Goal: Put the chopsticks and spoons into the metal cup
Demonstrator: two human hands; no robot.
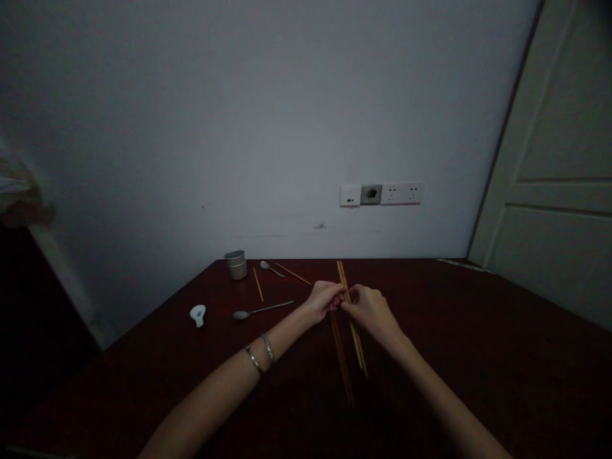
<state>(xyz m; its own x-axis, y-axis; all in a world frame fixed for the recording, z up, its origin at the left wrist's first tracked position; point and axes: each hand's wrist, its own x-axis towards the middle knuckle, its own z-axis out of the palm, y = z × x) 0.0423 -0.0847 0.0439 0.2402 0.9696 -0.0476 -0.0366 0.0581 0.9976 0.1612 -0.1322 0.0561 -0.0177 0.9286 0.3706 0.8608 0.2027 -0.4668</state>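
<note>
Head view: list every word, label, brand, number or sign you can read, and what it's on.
None can be read.
White spoon: small blue mark on it, too small and blurred to read; can't tell if it's lettering.
Wall sockets: holes show; any print too small to read.
Metal cup: too dark and small to tell.
Chopsticks at the hands: no legible text.

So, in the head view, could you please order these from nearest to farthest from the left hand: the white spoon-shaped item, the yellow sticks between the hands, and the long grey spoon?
1. Yellow sticks: right at the fingers of the left hand.
2. Long grey spoon: left of the hand, handle towards it.
3. White spoon-shaped item: farther left, beyond the spoon's bowl.
</note>
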